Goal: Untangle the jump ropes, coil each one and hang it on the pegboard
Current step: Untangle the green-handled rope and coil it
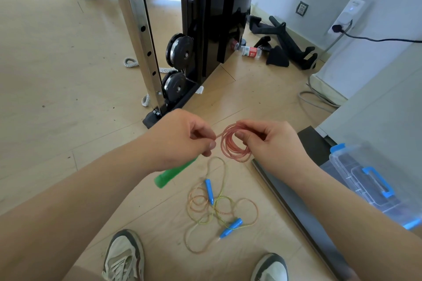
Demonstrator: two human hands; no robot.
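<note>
I hold a pinkish-red jump rope wound into a small coil in the air between my hands. My right hand pinches the coil's upper right side. My left hand pinches the rope's free end beside the coil and also grips a green handle that sticks out down-left below the palm. On the floor below lies a second jump rope, a loose yellow-and-orange tangle with two blue handles, between my shoes. No pegboard is in view.
A black weight machine with a chrome post stands ahead. A clear plastic box with blue latches sits at right beside a dark board edge. A water bottle, black attachments and cables lie near the wall.
</note>
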